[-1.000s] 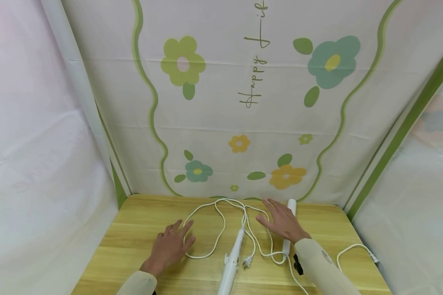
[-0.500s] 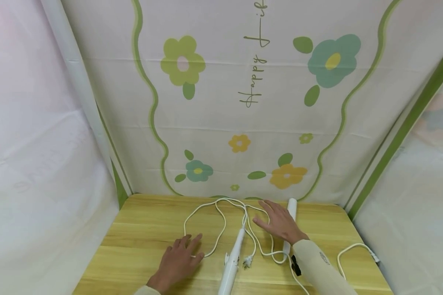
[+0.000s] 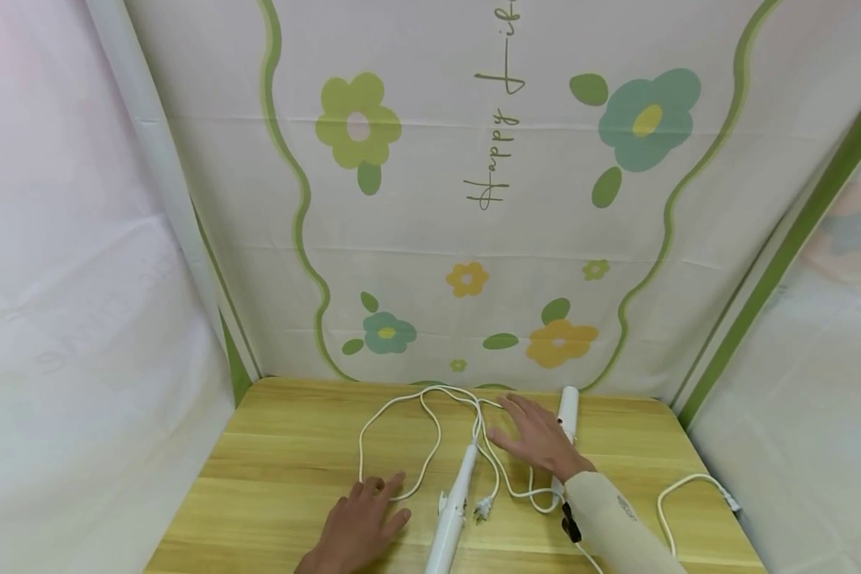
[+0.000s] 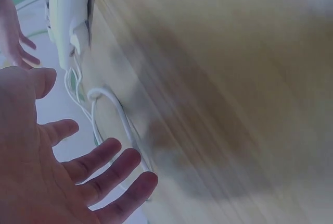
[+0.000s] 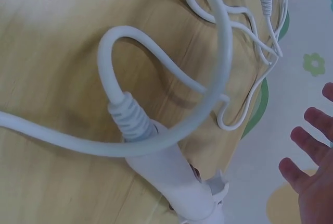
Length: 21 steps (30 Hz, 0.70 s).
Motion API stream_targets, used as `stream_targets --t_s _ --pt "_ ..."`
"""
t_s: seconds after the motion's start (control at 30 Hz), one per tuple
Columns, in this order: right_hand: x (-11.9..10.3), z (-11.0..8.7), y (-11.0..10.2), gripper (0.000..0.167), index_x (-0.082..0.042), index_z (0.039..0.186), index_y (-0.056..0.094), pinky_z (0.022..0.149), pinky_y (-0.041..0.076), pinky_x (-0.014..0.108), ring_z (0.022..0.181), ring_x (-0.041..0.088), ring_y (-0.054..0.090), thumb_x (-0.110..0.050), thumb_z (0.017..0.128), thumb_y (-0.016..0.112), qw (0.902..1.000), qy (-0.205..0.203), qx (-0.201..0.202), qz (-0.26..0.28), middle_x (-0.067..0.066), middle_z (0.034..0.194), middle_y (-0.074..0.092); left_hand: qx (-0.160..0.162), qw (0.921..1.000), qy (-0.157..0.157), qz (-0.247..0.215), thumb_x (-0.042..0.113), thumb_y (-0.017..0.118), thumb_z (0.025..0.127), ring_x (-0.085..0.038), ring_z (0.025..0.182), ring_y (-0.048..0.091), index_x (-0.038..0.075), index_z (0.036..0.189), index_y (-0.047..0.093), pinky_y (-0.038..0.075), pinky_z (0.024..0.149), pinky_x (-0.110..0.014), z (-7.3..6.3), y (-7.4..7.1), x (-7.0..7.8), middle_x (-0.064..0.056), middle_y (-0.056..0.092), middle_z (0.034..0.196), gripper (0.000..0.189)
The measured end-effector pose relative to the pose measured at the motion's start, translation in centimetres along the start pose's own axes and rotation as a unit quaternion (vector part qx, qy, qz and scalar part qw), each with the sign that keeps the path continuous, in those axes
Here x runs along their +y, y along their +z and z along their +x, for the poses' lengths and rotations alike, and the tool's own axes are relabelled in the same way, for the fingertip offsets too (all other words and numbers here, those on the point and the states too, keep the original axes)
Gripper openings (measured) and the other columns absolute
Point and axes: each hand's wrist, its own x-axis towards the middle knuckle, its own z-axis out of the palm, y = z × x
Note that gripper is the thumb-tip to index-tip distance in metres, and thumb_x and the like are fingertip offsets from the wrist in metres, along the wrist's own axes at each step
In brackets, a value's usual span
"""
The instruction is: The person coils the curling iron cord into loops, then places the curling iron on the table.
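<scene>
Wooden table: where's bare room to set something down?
Bare wood lies left of the cord loop and left hand, and between the right wand and the cord at the right edge. The middle is crowded: the centre wand, the plug, looping cords and the right hand.

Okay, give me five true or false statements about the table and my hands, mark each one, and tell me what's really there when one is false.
1. The middle white wand lies between the left hand and the right hand. True.
2. The left hand grips the plug beside that wand. False: the left hand holds nothing, and the plug lies on the table.
3. The table has a wood-grain top. True.
4. There is only one white wand on the table. False: a second wand lies farther right, partly hidden by the right arm.
5. The cloth behind the table is printed with flowers. True.
</scene>
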Motion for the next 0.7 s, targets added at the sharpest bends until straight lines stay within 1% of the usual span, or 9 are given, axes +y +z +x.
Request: stream_targets --t_s 0.07,0.13,0.23,0.3,0.37,0.47,0.57,0.7 --pt "-0.1 -0.1 0.1 0.077 -0.015 0.16 0.055 0.111 0.045 0.074 0.144 0.048 0.056 -0.067 0.103 0.062 1.0 -0.002 -0.008 -0.003 0.018 0.162 0.055 -0.005 1.0 -0.001 0.008 0.058 0.06 0.107 -0.038 0.123 0.065 0.022 0.16 0.054 0.058 0.092 -0.066 -0.2 0.1 0.3 -0.014 0.066 0.138 0.064" --pt "-0.3 -0.1 0.2 0.078 -0.014 0.16 0.055 0.111 0.044 0.075 0.144 0.048 0.055 -0.067 0.102 0.063 0.9999 -0.005 -0.012 -0.004 0.019 0.162 0.054 -0.008 0.9998 -0.002 0.016 0.06 0.057 0.108 -0.035 0.117 0.066 0.023 0.16 0.054 0.06 0.086 -0.059 -0.3 0.3 0.7 -0.011 0.067 0.134 0.064" --pt "-0.4 -0.3 0.4 0.078 -0.013 0.16 0.055 0.113 0.044 0.073 0.144 0.048 0.056 -0.065 0.102 0.064 0.9998 -0.011 -0.015 -0.003 0.019 0.162 0.054 -0.011 0.9997 0.0 0.023 0.061 0.056 0.108 -0.032 0.11 0.067 0.022 0.159 0.055 0.059 0.077 -0.051 -0.6 0.8 1.1 -0.009 0.068 0.127 0.064" --pt "-0.5 -0.4 0.6 0.078 -0.013 0.16 0.055 0.113 0.044 0.072 0.144 0.047 0.055 -0.064 0.102 0.064 0.9998 -0.015 -0.016 -0.003 0.019 0.162 0.054 -0.013 0.9995 0.002 0.028 0.062 0.055 0.108 -0.032 0.108 0.068 0.022 0.158 0.057 0.058 0.073 -0.047 -0.8 1.1 1.4 -0.009 0.069 0.124 0.064" --pt "-0.5 -0.5 0.8 0.077 -0.013 0.16 0.055 0.114 0.044 0.072 0.144 0.047 0.055 -0.063 0.102 0.065 0.9997 -0.019 -0.015 -0.005 0.018 0.162 0.055 -0.018 0.9993 0.004 0.032 0.063 0.055 0.108 -0.031 0.108 0.068 0.022 0.156 0.058 0.058 0.072 -0.046 -1.0 1.6 1.6 -0.009 0.069 0.122 0.063" --pt "-0.6 -0.6 1.0 0.077 -0.014 0.161 0.054 0.114 0.043 0.072 0.145 0.047 0.055 -0.062 0.102 0.066 0.9996 -0.022 -0.017 -0.004 0.019 0.163 0.054 -0.028 0.9989 0.005 0.037 0.066 0.052 0.108 -0.03 0.107 0.068 0.022 0.155 0.059 0.058 0.075 -0.046 -1.2 2.2 1.9 -0.008 0.068 0.119 0.065" --pt "-0.7 -0.8 1.1 0.076 -0.014 0.162 0.053 0.115 0.042 0.073 0.146 0.047 0.054 -0.06 0.102 0.068 0.9995 -0.025 -0.022 0.001 0.02 0.163 0.054 -0.036 0.9988 0.004 0.031 0.068 0.05 0.107 -0.027 0.1 0.067 0.022 0.154 0.06 0.056 0.074 -0.044 -1.4 2.7 2.3 -0.007 0.068 0.113 0.066" --pt "-1.0 -1.0 1.2 0.076 -0.014 0.162 0.053 0.115 0.042 0.073 0.146 0.047 0.054 -0.058 0.102 0.069 0.9992 -0.028 -0.028 0.005 0.02 0.163 0.053 -0.03 0.9995 0.006 0.013 0.069 0.051 0.106 -0.018 0.087 0.063 0.022 0.153 0.062 0.05 0.066 -0.036 -1.8 3.1 2.9 -0.004 0.067 0.105 0.067"
